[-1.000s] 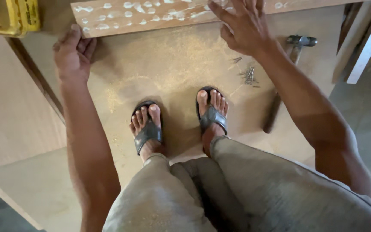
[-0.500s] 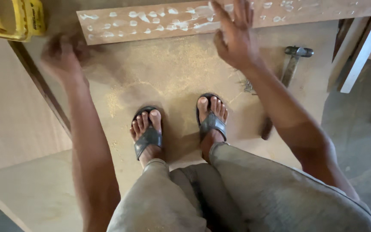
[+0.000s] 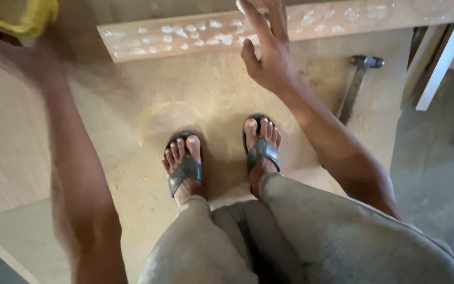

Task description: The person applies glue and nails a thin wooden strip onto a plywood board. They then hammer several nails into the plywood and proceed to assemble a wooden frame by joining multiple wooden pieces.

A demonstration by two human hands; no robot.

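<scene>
The plank lies across the top of my view, on the dusty board I'm squatting on, pale chip marks dotted all along its face. My right hand is up over it, fingers spread wide, gripping nothing; can't tell if the fingertips actually touch the wood. My left hand is way off to the left, so blurred I can't tell if it's open or closed, just under the yellow thing in the corner. Hammer lies on the board to the right, head pointing away from me. My feet in sandals are planted below the plank, knees bent.
</scene>
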